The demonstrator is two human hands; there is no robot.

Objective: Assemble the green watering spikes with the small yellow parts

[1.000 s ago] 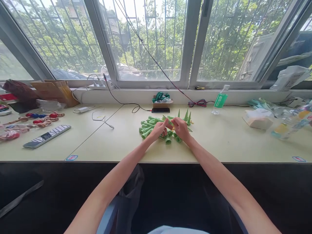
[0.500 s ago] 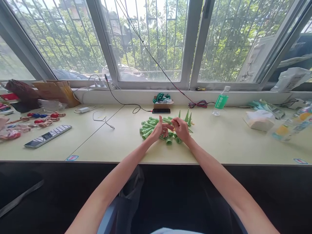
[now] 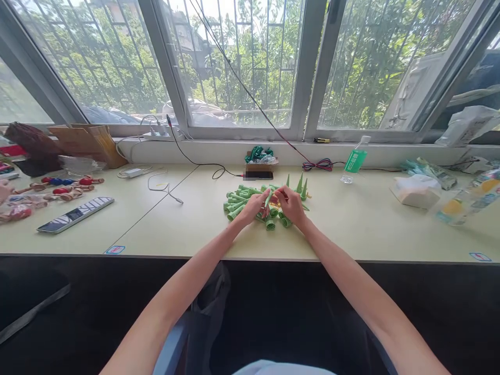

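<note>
Several green cone-shaped pieces (image 3: 235, 204) lie in a pile at the middle of the table, seemingly rolled from paper. My left hand (image 3: 252, 205) is closed over the right part of this pile. Between its thumb and fingers it grips one slim green cone (image 3: 268, 197), held tilted. Close beside it, my right hand (image 3: 291, 203) has its fingertips pinched together near that cone. What they pinch is too small to make out. A little yellow shows under the fingers. Behind my right hand, pointed green cones (image 3: 299, 185) stand upright. Open-ended cones (image 3: 270, 225) lie in front.
Behind the pile are a phone (image 3: 265, 175) on a cable and a small box (image 3: 261, 167) of green wrapping. A water bottle (image 3: 354, 160) and a tissue pack (image 3: 416, 191) stand right. A keyboard-like slab (image 3: 76, 214) and wooden toys (image 3: 66, 188) lie left, near another person's hand (image 3: 4, 190).
My left hand has closed its raised thumb and spread fingers round a green cone, which has turned from lying sideways to a steeper tilt. My right hand stays close by, still pinched.
</note>
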